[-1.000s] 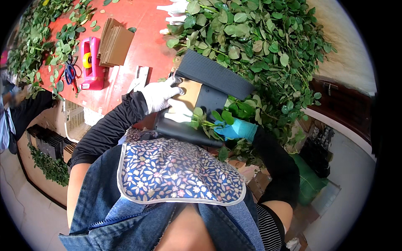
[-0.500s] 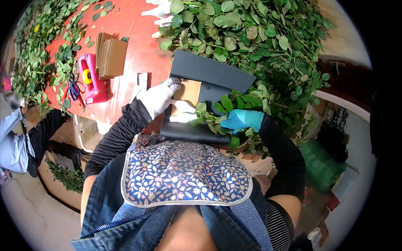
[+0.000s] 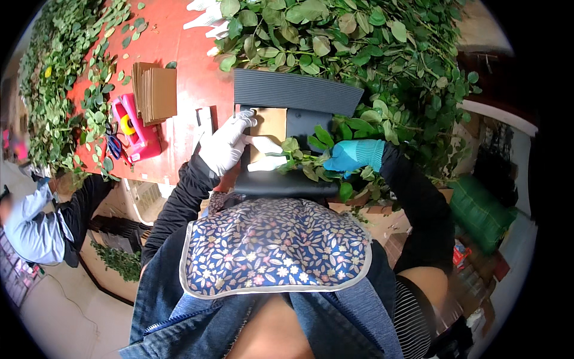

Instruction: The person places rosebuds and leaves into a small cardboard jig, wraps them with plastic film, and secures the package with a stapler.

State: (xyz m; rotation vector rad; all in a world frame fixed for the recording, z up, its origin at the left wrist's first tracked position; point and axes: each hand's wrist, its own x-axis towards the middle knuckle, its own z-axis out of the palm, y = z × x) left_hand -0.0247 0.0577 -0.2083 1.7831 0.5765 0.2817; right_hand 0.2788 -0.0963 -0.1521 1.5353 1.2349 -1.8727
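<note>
My left hand (image 3: 226, 145), in a white glove, lies at the left edge of a brown cardboard sheet (image 3: 270, 122), its fingers bent over that edge and the thumb near a bud tip. The sheet rests in a black stand (image 3: 299, 93) with a ridged far side and a smooth near ledge. Two rose stems with white-sleeved buds (image 3: 266, 163) lie across the sheet, buds to the left. My right hand (image 3: 353, 157), in a teal glove, is closed around their leafy stems (image 3: 308, 164). Its fingertips are partly hidden by leaves.
A heap of leafy stems (image 3: 382, 60) covers the table's far right, with white-sleeved buds (image 3: 206, 21) at its left. On the red table (image 3: 185, 54) are stacked cardboard pieces (image 3: 156, 93), a pink tape dispenser (image 3: 140, 134) and scissors (image 3: 113, 143). Another person (image 3: 42, 227) is at far left.
The view has shifted a little. Both hands keep their places at the stand, the left at the cardboard edge and the right on the stems.
</note>
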